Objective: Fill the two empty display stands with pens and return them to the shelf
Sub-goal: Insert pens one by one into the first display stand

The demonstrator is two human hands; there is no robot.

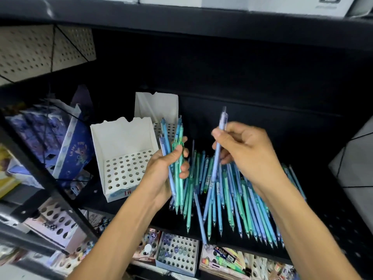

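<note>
While the left hand (168,164) curls its grip round a bundle of pens (175,156) at frame centre, the right hand (242,150) pinches one pale pen (219,150) upright. Below lies a loose pile of pens (238,201) on the black shelf (262,122). Left of centre, two white display stands (123,158) show only bare holes.
</note>
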